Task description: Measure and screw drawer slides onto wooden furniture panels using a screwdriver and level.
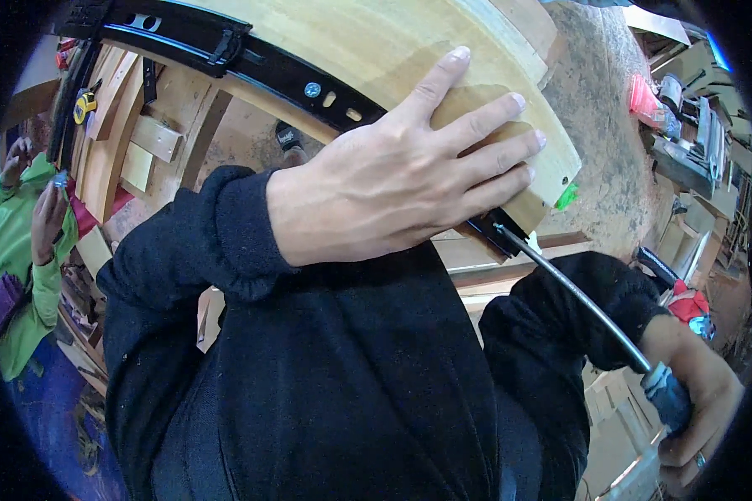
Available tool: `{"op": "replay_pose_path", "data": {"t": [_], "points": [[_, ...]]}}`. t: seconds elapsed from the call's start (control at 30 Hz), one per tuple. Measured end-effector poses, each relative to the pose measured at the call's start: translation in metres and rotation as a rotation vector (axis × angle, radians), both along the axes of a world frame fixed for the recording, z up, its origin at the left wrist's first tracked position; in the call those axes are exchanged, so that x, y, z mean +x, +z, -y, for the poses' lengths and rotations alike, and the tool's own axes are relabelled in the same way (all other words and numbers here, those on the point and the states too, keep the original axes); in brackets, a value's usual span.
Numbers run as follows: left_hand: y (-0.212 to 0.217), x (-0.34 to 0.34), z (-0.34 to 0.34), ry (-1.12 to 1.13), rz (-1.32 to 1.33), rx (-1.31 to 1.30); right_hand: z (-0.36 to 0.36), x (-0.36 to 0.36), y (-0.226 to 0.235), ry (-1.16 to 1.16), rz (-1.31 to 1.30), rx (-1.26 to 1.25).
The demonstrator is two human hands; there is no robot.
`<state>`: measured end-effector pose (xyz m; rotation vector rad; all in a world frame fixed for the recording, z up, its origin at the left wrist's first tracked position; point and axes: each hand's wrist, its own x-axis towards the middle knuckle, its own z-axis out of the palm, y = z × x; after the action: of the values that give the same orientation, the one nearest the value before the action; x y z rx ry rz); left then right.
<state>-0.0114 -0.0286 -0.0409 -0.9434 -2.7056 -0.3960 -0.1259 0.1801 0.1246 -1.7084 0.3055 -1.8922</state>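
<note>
A pale wooden board (334, 37) lies across the upper middle, with a black metal drawer slide (280, 79) along its near edge. One silver screw (312, 89) shows in the slide beside two slots. My left hand (401, 171) rests flat on the board and over part of the slide, its fingers spread. At lower right, my right hand (706, 397) is wrapped round the blue-grey handle of a screwdriver (581, 296). Its long shaft slants up to the left, and the tip is at the slide's right end. Whether a screw sits under the tip, I cannot tell.
At far left, a person in green (46, 275) holds a small thing I cannot make out. A yellow tape measure (84, 106) lies near wooden pieces (154, 138). Tools and scraps (693, 159) fill the right side. A green bit (566, 197) shows at the board's corner.
</note>
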Motion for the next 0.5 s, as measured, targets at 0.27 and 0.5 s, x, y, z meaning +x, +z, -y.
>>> {"op": "replay_pose_path", "data": {"t": [0.27, 0.5], "points": [[0.003, 0.002, -0.006, 0.030, 0.049, 0.037, -0.067, 0.084, 0.018, -1.012, 0.088, 0.004], [0.009, 0.003, 0.005, 0.024, 0.141, 0.002, -0.079, 0.091, 0.026, -1.142, 0.107, 0.250]]}}
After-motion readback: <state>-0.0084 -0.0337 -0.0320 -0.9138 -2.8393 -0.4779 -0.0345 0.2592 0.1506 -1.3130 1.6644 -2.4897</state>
